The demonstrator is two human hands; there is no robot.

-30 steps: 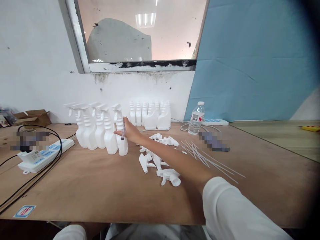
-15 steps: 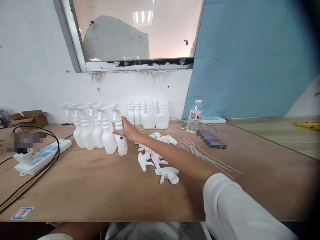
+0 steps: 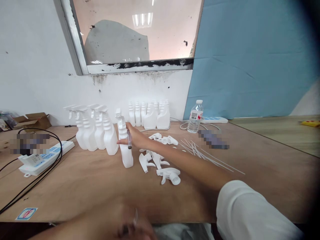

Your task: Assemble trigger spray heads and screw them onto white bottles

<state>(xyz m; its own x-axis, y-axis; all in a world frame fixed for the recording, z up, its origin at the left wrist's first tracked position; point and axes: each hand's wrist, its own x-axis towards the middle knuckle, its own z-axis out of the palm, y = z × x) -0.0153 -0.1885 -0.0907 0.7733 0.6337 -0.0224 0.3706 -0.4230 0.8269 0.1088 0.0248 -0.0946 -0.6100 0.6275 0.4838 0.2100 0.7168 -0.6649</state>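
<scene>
My right hand [image 3: 133,135] is closed around a white spray bottle [image 3: 127,155] with a trigger head, slightly tilted on or just above the table. A slim pen-like stick [image 3: 129,140] with a dark end is tucked in the same hand. Motion smears my left hand [image 3: 132,218] low at the table's front edge; its fingers and a small dark thing by them are unclear. Several spray bottles with trigger heads [image 3: 109,138] stand left of my right hand. Loose white trigger heads [image 3: 170,175] lie under and in front of my right forearm.
Bottles without heads [image 3: 150,116] line the wall. Thin white tubes [image 3: 200,155], a water bottle [image 3: 195,120] and a blurred-out dark object [image 3: 213,139] are at right. At left lie a power strip [image 3: 47,158], black cables and a cardboard box [image 3: 35,120].
My right hand has brought the spray bottle nearer and a little right, away from the row. My left hand has come into view at the bottom.
</scene>
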